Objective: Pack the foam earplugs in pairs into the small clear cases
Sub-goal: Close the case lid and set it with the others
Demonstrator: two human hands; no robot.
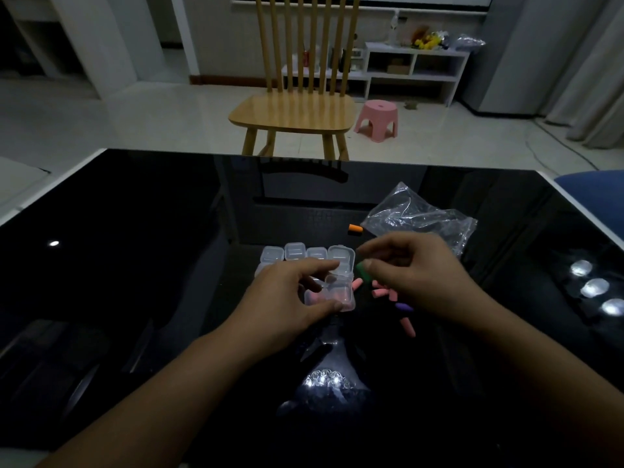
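My left hand (290, 298) grips a small clear case (332, 295) between thumb and fingers; its lid stands open and pink foam shows inside. My right hand (418, 275) pinches a green earplug (363, 270) just to the right of that case. Several more clear cases (293, 253) sit in a row behind it. Loose pink earplugs (380, 292) lie under my right hand, with a purple one (403, 307) and another pink one (407, 325) nearer me. An orange earplug (355, 228) lies farther back.
A crumpled clear plastic bag (418, 214) lies behind my right hand on the glossy black table (135, 248). A wooden chair (297, 109) and a pink stool (376, 118) stand beyond the table's far edge.
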